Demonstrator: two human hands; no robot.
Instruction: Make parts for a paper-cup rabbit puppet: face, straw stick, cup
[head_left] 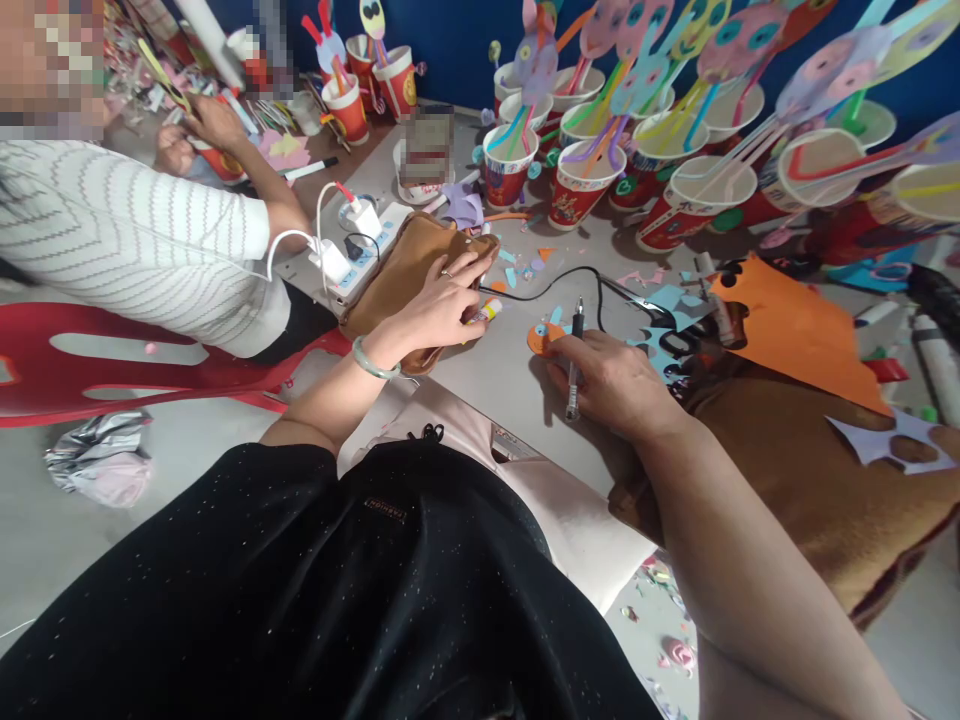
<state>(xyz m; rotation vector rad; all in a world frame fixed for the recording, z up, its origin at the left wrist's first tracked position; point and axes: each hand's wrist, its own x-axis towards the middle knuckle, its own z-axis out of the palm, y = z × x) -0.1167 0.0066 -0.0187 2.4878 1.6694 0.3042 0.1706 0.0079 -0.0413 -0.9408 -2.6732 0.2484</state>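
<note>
Just right of the frame's centre, low over the table [480, 372], a small orange paper cutout [541, 338] is pinched near its lower right edge by the right hand [619, 385]. Its fingers are closed on the paper, and a clear-barrelled pen [574, 362] rides across them, dark end towards the top of the frame, so one hand is managing two things. From where I stand the cutout looks light and fairly stiff for its size, hardly slippery, but easy to crease if squeezed at the middle. Its rim seems the place to take hold, with a flat, gentle pinch. Light blue pieces [556, 316] show at its upper edge; whether they are stuck on or just lie beside it, I can't tell. They look flimsy and would make a poor handle. The pen, slim, hard and smooth, should sit best by its dark grip.

Left of centre, the left hand [442, 300] lies over the end of a soft-looking brown cushion [409, 260], next to a yellow-and-white tube [489, 311]. Whether its fingers are clamped on the tube I can't tell. That tube looks light and firm, easiest taken around its middle.
</note>
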